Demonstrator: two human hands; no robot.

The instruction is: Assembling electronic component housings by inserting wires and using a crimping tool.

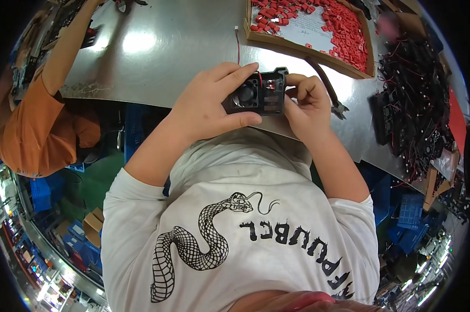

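- Your left hand [206, 101] is clamped on the black fan housing [263, 102]: the thumb lies along its near side, the other fingers along its far side.
- This housing is held above the near edge of the metal table [157, 67].
- Your right hand [310, 106] is at the housing's right end, fingers curled; I cannot tell if thumb and forefinger press on it.
- Just beside this hand, pliers [326, 85] lie on the table.
- Past your left fingers, a red cable [238, 47] points away from the near edge.
- Farther in, a cardboard tray [308, 50] carries small red parts [344, 31].
- Toward the table's right end, black wired parts [417, 104] are heaped.
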